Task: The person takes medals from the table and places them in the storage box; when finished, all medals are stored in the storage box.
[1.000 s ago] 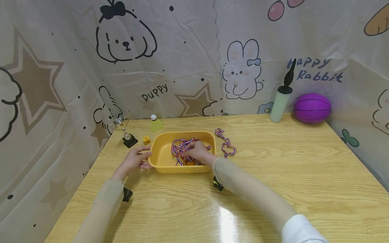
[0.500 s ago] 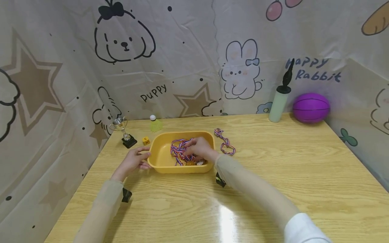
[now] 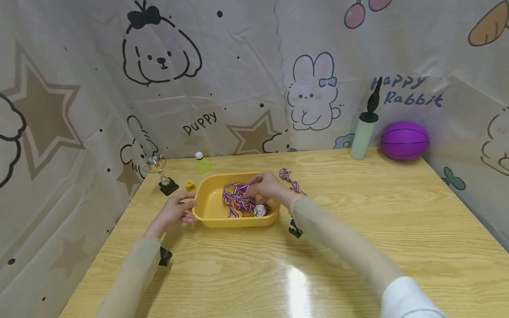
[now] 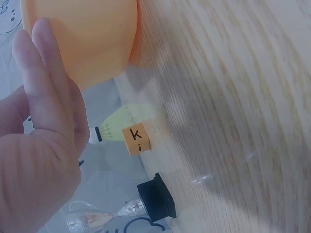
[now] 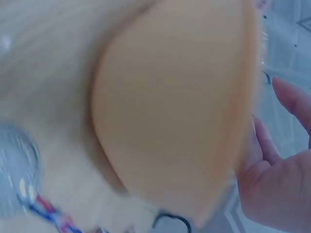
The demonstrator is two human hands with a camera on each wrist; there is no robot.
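A yellow plastic basin (image 3: 207,207) holds a heap of striped red, white and blue medal ribbons (image 3: 238,198), with a silver medal (image 3: 260,210) and an amber-coloured one beside it. My left hand (image 3: 177,209) rests against the basin's left end; its fingers lie straight along the wall in the left wrist view. Over the basin's right half is my right hand (image 3: 268,187), fingertips by the ribbons and fingers loosely bent. Nothing held shows in the right wrist view. Another ribbon (image 3: 292,180) lies right of the basin, its medal (image 5: 14,170) partly hidden by my forearm in the head view.
Left of the basin stand a small trophy cup (image 3: 163,174), a lettered cube (image 3: 190,185) and a shuttlecock (image 3: 202,163). A green hand pump (image 3: 362,139) and a purple ball (image 3: 404,141) are at the back right. A printed cloth (image 3: 246,79) hangs behind the table.
My right hand has moved right and slightly back over the basin, uncovering the silver medal. My left hand stays at the basin's left end. The head view has shifted slightly.
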